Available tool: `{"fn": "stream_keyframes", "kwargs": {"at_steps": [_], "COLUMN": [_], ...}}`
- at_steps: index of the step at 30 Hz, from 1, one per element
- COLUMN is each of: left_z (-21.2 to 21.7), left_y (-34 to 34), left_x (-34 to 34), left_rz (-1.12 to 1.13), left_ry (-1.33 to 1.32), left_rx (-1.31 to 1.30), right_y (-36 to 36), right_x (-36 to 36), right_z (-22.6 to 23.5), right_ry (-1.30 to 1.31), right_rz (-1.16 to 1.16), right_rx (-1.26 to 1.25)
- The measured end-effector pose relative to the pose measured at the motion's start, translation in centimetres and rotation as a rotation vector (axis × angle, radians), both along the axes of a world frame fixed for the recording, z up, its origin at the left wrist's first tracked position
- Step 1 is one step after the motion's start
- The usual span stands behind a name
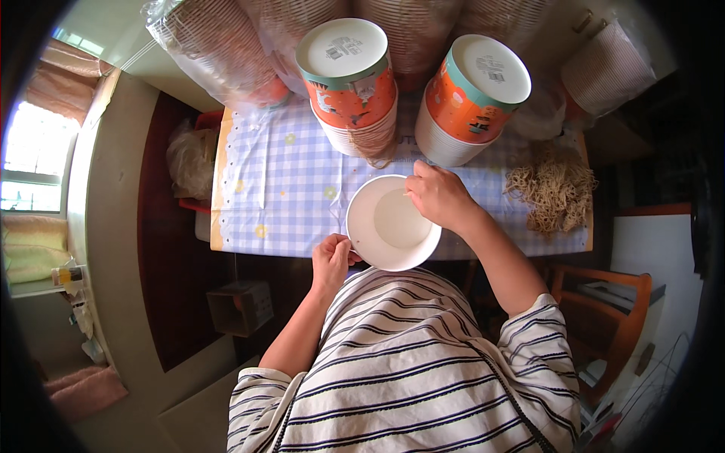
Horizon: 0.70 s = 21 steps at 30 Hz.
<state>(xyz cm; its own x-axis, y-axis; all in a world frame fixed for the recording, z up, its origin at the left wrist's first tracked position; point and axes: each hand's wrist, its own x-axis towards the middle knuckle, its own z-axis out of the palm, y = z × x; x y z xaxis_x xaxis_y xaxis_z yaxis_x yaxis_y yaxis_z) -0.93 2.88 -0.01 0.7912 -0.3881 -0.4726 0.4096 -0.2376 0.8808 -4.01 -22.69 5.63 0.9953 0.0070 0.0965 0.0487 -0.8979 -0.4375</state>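
1. Nearest the camera is the person's own striped shirt (408,370), white with dark lines, filling the lower middle of the view; both bare forearms rise from its short sleeves.
2. The left hand (332,260) is closed around the near left rim of a white paper bowl (393,223), fingers curled tight on the edge, holding it tilted so its open mouth faces up toward the camera.
3. The right hand (438,196) grips the far right rim of the same bowl, with the fingertips pinched together just inside the edge. Whether something small is held between them cannot be told.
4. The bowl sits at the near edge of the table, above a blue-and-white checked tablecloth (279,189), between the two hands. Its inside looks bare and white.
5. Just beyond the bowl stand two stacks of upturned paper bowls with orange printed sides and white bottoms: the left stack (349,83) and the right stack (468,98), side by side, near each other.
6. To the right of the right hand, a loose heap of tan straw-like strands (551,192) lies on the cloth.
7. Along the far edge of the table lie long sleeves of stacked cups wrapped in clear plastic (219,53).
8. Beside the table on the right is a wooden chair (604,317); on the left, a window (34,155) lets in bright light.
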Motion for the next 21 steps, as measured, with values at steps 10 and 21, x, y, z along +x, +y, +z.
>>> {"fn": "stream_keyframes", "kwargs": {"at_steps": [10,21], "left_z": [-0.6,0.8], "left_y": [-0.4,-1.3], "left_x": [-1.7,-2.0], "left_rz": [-0.053,-0.150], "left_ry": [0.003,-0.024], "left_rx": [0.015,0.031], "right_y": [3.1,1.7], "right_x": [-0.9,-0.6], "right_z": [0.5,-0.6], "right_ry": [-0.055,0.488], "right_rz": [0.163,0.258], "right_rx": [0.356,0.411]}}
